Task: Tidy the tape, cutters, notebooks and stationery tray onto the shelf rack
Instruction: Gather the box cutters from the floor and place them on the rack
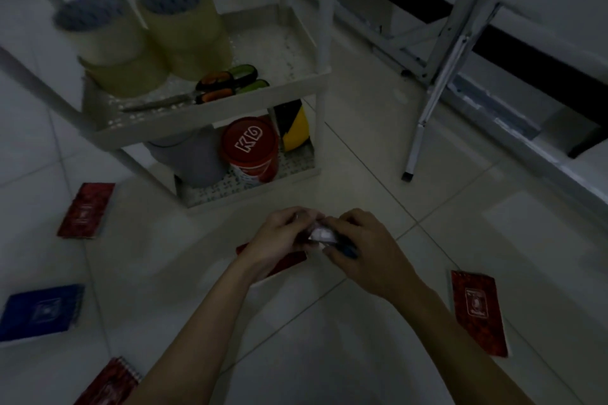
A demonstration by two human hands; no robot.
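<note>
Hands, left hand (279,240) and right hand (365,250), close together on a small blurred object (320,235). Better grip it firmly, then gather the notebooks (478,312) from the floor.

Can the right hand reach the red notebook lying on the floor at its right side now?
Probably not at once: the right hand and left hand both hold a small object. The path to the red notebook looks free.

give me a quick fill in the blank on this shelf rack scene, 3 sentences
1. The tape rolls stand on the rack's ____ tray.
2. The only notebook on the floor that is not red is ____.
3. The red tub sits on the ____ tray.

Missing words: upper; blue; lower
</note>
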